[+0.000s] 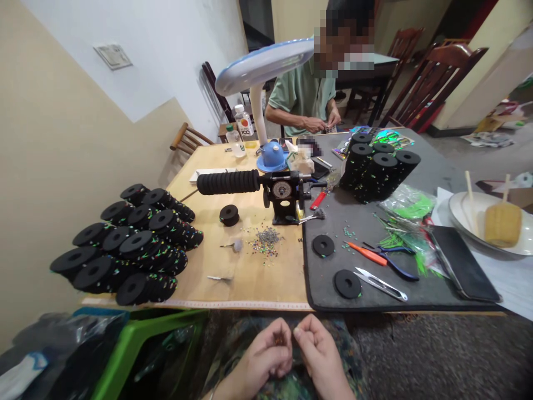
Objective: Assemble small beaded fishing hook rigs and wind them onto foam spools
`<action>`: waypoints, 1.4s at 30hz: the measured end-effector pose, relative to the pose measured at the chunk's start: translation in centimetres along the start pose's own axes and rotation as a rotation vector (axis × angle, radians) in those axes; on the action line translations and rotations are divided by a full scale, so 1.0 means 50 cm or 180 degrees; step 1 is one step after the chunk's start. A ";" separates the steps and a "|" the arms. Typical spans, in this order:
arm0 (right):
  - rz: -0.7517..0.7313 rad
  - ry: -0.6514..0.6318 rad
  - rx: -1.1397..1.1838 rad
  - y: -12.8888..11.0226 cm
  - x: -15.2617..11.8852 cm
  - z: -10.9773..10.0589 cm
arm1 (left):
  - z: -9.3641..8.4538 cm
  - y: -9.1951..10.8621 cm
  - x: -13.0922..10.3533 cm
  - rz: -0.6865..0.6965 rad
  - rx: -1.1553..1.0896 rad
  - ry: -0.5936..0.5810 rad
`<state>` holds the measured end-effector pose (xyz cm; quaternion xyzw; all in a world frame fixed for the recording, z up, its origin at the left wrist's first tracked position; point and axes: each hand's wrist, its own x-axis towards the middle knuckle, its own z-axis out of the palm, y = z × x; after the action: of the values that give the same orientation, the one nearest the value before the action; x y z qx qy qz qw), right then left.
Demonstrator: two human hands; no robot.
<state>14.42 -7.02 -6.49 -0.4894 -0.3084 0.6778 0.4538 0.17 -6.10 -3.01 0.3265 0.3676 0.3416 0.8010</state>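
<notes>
Low in the view, in front of the table edge, my left hand (270, 355) is curled around some small orange-brown pieces (278, 339), too small to name. Close beside it, my right hand (317, 351) is closed in a pinch; whatever lies between its fingertips is hidden. On the table ahead stands a black winding device (283, 194) with a dial and a row of black foam rings (228, 182) on its shaft. Small grey and coloured beads (266, 239) lie scattered in front of it. Single black foam spools (347, 284) rest on the grey mat (333, 303).
Stacks of black foam spools (137, 244) fill the table's left; more stacks (375, 166) stand back right. Pliers (395, 261), thread snips (381, 284) and a black phone-like case (462, 264) lie right. A blue lamp (272, 155) stands behind. Another person (302, 100) sits opposite, hands together.
</notes>
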 end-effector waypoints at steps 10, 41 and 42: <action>-0.0058 -0.0005 -0.0042 -0.013 -0.010 0.008 | 0.005 0.005 -0.005 -0.0012 0.0523 0.0227; -0.0133 -0.0138 -0.0241 -0.028 -0.006 0.012 | 0.024 0.028 -0.004 0.0262 0.1776 0.0963; -0.0098 -0.0171 -0.0219 -0.028 -0.006 0.011 | 0.022 0.027 -0.004 0.0280 0.1813 0.1006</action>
<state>14.39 -6.70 -4.99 -0.4815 -0.3510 0.6727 0.4387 0.55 -5.79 -1.34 0.4959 0.5537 0.3057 0.5950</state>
